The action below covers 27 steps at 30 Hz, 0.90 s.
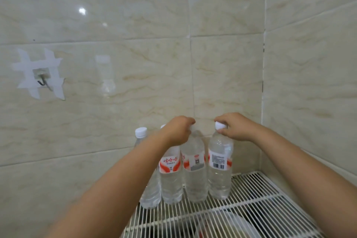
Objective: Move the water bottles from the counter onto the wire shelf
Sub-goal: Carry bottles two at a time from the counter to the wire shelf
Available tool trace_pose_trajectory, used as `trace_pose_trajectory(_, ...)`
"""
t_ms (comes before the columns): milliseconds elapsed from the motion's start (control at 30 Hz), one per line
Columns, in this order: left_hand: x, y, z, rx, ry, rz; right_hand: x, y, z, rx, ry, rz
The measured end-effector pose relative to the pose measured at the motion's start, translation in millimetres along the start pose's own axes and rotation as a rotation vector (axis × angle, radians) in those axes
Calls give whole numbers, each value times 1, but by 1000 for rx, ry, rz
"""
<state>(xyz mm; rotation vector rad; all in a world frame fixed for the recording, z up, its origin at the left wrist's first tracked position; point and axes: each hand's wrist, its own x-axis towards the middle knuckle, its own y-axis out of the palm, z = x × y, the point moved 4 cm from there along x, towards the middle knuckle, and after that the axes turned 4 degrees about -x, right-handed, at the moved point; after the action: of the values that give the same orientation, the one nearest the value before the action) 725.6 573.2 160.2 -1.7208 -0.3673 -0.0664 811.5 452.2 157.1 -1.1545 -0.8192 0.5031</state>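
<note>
Several clear water bottles with red and white labels and white caps stand in a row on the white wire shelf (257,197), against the tiled back wall. My left hand (178,131) grips the top of the third bottle (194,168), hiding its cap. My right hand (234,126) pinches the white cap of the rightmost bottle (220,168). Both held bottles stand upright with their bases on the shelf wires. To the left stand two more bottles, one (171,176) partly behind my left forearm and the leftmost (147,189) with its cap showing.
Tiled walls meet in a corner to the right of the bottles. A hook (41,81) taped to the wall sits at the left. The shelf's front and right parts are bare wire, with dim objects below (228,224).
</note>
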Motion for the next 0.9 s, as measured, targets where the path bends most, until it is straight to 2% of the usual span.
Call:
trace_pose_trajectory(133,6,3,-3,-7,0,-12,2,0,5,-126,-1,-47)
trace_pose_trajectory(300,2,19,-10,-38,-115,-237,3,4,1,-221,121,-146)
trace_pose_trajectory(400,-3,24,-11,3,-74,-269,2,4,-7,-148,103,-107)
trace_pose_trajectory(500,-3,22,-10,43,-54,-193,1,4,-9,-62,74,-74)
trace_pose_trajectory(667,-5,11,-7,-72,-110,-216,-4,3,-2,150,22,-157)
trace_pose_trajectory(900,-3,8,2,-77,-86,-232,0,5,8,249,13,-190)
